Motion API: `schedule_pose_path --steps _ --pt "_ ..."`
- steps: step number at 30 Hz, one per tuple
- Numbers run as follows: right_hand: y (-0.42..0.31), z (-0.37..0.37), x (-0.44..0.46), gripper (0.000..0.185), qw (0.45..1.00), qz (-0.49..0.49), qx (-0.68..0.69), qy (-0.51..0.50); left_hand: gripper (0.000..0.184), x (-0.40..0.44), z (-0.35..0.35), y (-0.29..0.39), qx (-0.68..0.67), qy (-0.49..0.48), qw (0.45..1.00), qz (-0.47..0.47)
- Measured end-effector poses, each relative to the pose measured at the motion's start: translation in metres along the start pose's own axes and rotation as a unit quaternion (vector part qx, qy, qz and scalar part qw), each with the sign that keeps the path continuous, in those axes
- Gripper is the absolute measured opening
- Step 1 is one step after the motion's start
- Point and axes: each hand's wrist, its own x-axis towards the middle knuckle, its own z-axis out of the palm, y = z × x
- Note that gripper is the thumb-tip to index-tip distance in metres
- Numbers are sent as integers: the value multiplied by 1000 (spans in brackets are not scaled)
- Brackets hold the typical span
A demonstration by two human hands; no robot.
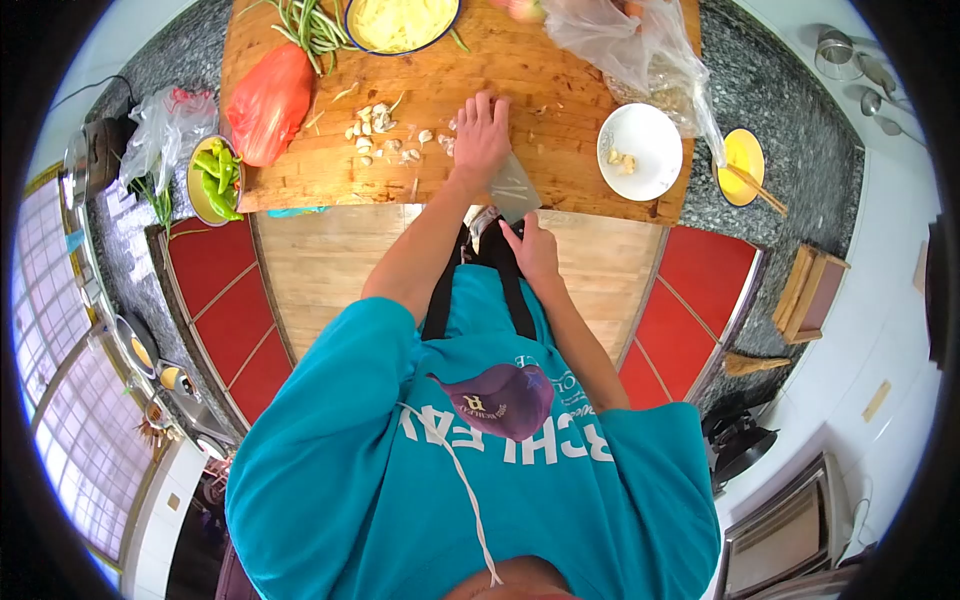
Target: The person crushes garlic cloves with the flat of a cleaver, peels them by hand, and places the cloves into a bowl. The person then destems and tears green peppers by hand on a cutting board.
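Note:
A cleaver [514, 190] lies at the front edge of the wooden board [560, 150], its handle in my right hand [533, 250]. My left hand [482, 135] rests on the board beside the blade, fingers pointing away from me; what is under the palm is hidden. Just left of that hand are a few loose garlic cloves [425, 136] and bits of skin. More garlic [372, 120] is piled farther left. To the right, a white bowl [640, 150] holds several peeled cloves.
Behind are green beans [312, 30] and a bowl of pale shreds [400, 22]. A red bag [270, 105] and a bowl of green peppers [214, 180] are at left. Clear bags [640, 45] and a yellow-filled bowl with chopsticks [741, 165] are at right.

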Motion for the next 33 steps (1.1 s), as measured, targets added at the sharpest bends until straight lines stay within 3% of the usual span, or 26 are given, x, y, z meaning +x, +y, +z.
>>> schedule_pose_path --steps 9,19,23,27,29,30,33 --pt "3 3 -1 44 1000 21 22 7 39 0 0 7 24 -55 998 -7" --pt "0 5 15 53 996 45 -21 -70 42 2 6 1 -30 -50 998 -8" --pt "-3 19 10 55 994 78 43 -64 40 9 4 -2 -21 -55 998 32" --pt "-8 -4 12 53 995 41 74 -49 37 13 0 -5 -40 -42 997 43" --pt "-18 -21 11 52 992 32 124 -12 30 17 -12 -7 -171 109 979 11" --pt "-24 -30 10 51 987 81 133 -30 22 19 -32 -5 -199 189 962 -7" --pt "-17 -29 15 52 993 88 61 43 18 -4 -64 -12 -249 229 936 -97"
